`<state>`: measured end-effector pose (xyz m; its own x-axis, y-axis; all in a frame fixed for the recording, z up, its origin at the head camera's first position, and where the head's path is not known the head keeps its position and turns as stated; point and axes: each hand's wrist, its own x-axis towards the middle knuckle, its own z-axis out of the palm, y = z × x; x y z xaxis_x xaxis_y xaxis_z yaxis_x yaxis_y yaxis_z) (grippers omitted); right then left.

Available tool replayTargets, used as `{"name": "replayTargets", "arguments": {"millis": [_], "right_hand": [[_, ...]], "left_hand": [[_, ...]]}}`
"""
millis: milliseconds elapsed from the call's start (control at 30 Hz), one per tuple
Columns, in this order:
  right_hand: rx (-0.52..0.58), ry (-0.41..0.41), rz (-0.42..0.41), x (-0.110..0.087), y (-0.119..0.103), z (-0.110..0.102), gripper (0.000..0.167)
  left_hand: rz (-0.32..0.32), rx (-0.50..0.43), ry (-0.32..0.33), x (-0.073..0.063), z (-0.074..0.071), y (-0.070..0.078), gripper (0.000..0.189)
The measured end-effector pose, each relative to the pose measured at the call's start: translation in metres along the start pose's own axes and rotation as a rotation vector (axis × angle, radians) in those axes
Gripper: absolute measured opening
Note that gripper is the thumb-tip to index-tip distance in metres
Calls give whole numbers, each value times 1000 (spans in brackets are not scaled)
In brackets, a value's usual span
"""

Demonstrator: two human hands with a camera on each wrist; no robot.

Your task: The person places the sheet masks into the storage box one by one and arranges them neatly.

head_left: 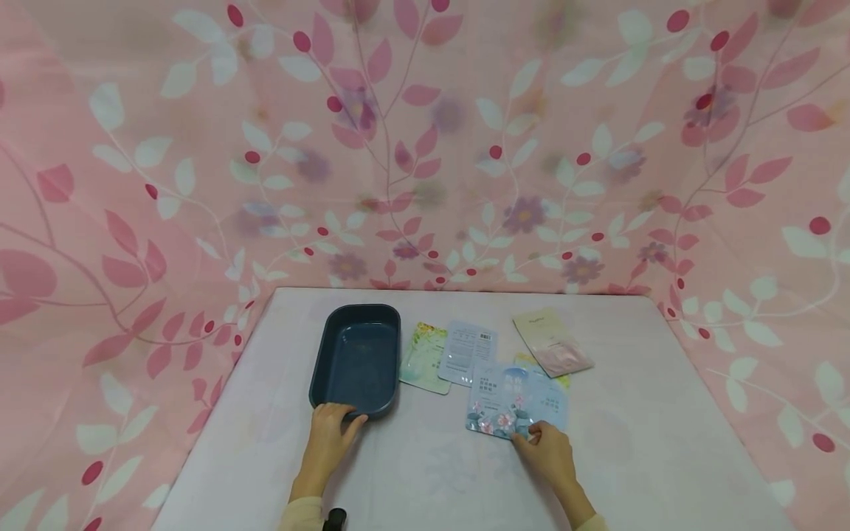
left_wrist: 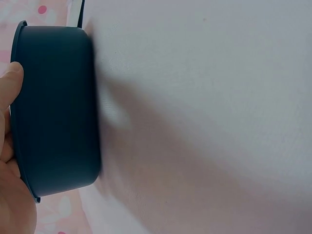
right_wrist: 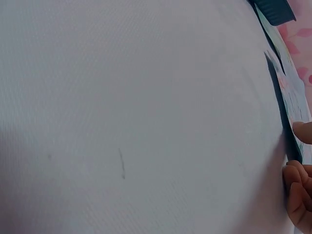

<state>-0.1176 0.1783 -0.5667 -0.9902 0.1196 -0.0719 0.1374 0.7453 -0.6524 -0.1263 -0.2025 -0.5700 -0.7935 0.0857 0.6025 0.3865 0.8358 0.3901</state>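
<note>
The person's left hand [head_left: 327,435] grips the near rim of a dark blue basin [head_left: 358,358], thumb on the outer wall; the basin sits towards the left edge of the white-covered table [head_left: 438,479]. The right hand [head_left: 547,450] pinches the near edge of a blue flowered packet [head_left: 494,405], which lies right of the table's middle, overlapping other packets. Between it and the basin I see a green packet [head_left: 423,361] and a pale printed packet [head_left: 467,350]. A beige-and-pink packet [head_left: 551,343] lies nearest the table's far right corner.
</note>
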Motion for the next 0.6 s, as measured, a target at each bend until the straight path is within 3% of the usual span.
{"name": "replayTargets", "arguments": {"millis": [167,333,467,600], "right_hand": [[76,49,32,1,-5,9,38],[314,62,191,6,-2,13,31],[587,-25,296,9,0,7,34],[801,-103,333,9,-4,-6,40]], "left_hand": [[13,-10,22,-1,-1,0,24],[20,-26,34,-1,0,-2,25],[19,-39,35,-1,0,-3,25],[26,-51,46,-1,1,-3,24]]}}
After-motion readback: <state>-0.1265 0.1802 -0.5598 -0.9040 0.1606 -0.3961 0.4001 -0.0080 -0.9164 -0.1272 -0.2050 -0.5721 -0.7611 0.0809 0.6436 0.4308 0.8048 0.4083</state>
